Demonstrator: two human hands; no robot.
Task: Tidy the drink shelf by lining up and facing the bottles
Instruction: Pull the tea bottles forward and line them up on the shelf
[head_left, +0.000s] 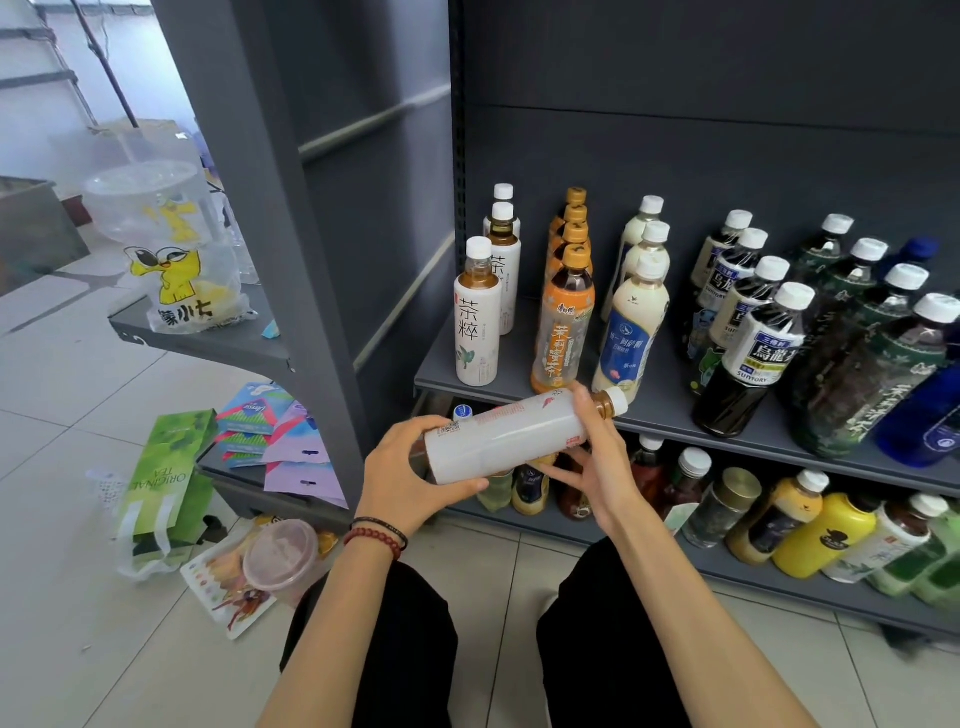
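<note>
A white-labelled bottle (511, 439) of brown tea lies almost level in the air, held in both hands just in front of the upper shelf (670, 410), its white cap pointing right and slightly up, its plain back label facing the camera. The left hand (410, 478) wraps the base end, fingers curled round the far side and thumb pressed along the near underside. The right hand (592, 457) grips the shoulder just below the neck, thumb over the top and fingers spread beneath the body. Behind it on the upper shelf, upright bottles stand in rows running front to back: white tea bottles (478, 317) at the left, then orange-labelled bottles (563, 322), milky bottles (631, 327) with blue labels, dark oolong bottles (753, 353), dark green-labelled bottles (857, 374), and a blue bottle (930, 415) at the right edge. The lower shelf (753, 577) holds mixed bottles, among them a yellow bottle (826, 535). Beaded bracelets (376, 535) circle the left wrist. To the left, a clear duck-printed bag (176, 254) sits on a side ledge, and a green tea box (171, 473) lies on the tiled floor (62, 597)
</note>
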